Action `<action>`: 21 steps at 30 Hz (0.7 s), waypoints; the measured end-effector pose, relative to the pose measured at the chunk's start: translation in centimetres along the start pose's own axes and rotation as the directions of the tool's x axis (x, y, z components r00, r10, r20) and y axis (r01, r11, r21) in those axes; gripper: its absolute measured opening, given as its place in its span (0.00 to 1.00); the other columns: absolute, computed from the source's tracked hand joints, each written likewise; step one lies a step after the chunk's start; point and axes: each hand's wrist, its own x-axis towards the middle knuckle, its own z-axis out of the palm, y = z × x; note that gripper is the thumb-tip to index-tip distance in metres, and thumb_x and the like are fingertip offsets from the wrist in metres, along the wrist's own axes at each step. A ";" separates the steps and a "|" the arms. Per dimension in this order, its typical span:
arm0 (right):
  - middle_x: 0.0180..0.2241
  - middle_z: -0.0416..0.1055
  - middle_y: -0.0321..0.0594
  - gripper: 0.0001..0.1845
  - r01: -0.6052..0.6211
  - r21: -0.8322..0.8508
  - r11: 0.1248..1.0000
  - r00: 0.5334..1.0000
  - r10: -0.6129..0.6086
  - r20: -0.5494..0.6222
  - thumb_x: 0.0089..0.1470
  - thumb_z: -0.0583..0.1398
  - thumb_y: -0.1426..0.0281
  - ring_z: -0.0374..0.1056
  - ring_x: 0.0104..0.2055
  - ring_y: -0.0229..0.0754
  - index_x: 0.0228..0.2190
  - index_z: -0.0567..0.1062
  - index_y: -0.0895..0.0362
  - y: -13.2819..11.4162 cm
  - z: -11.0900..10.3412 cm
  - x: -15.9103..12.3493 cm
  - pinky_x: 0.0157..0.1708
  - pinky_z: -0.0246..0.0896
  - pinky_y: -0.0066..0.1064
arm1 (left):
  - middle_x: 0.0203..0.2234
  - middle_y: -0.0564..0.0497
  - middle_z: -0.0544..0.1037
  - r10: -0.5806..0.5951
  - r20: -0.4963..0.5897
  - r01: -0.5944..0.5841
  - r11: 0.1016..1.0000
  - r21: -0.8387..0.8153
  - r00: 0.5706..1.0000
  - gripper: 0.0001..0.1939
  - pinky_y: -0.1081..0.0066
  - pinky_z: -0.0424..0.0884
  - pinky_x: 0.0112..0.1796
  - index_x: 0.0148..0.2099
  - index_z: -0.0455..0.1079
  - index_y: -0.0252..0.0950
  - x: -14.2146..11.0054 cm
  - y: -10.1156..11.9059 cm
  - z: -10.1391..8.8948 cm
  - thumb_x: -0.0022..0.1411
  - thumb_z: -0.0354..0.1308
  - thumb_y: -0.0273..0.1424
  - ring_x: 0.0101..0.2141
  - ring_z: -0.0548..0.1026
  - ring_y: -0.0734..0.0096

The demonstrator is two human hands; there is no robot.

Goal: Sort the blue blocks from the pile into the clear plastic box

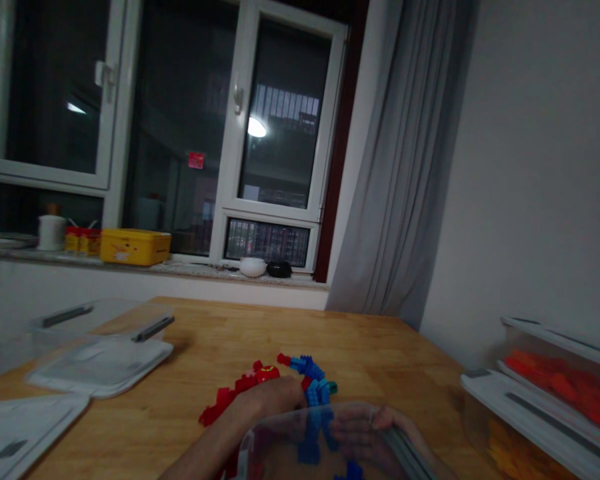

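Observation:
A loose pile of red bricks (243, 388) and blue bricks (310, 371) lies on the wooden table (370, 347), near its front edge. My left hand (279, 395) reaches in from the lower left and rests on the pile; its fingers are hidden, so its grip is unclear. My right hand (380, 428) holds the rim of a clear plastic container (280, 448) tilted at the bottom of the view. A few blue bricks show through the container's wall.
At the left stands a clear bin (105, 319) with a white lid (100, 367) in front, and another lid (20, 427) nearer. Stacked bins (555, 380) of orange-red and yellow bricks sit at the right. A yellow box (135, 247) rests on the windowsill.

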 end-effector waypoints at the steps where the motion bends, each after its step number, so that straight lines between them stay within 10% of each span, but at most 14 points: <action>1: 0.52 0.78 0.58 0.31 0.000 0.012 1.000 1.000 0.000 -0.006 0.49 0.53 0.69 0.72 0.57 0.56 0.50 0.79 0.70 0.0 0.0 0.0 0.62 0.55 0.46 | 0.15 0.57 0.65 -0.010 0.008 0.010 1.000 0.022 1.000 0.07 0.70 0.63 0.26 0.23 0.74 0.39 0.0 0.1 0.0 0.53 0.62 0.28 0.24 0.71 0.66; 21: 0.51 0.79 0.55 0.27 -0.048 -0.079 0.996 0.997 0.043 -0.058 0.44 0.60 0.62 0.70 0.59 0.60 0.43 0.83 0.61 -0.1 -0.6 0.3 0.64 0.52 0.52 | 0.14 0.56 0.65 0.098 0.018 -0.099 0.987 0.126 0.995 0.11 0.70 0.61 0.27 0.21 0.70 0.38 0.2 -0.3 -0.5 0.55 0.60 0.28 0.22 0.67 0.69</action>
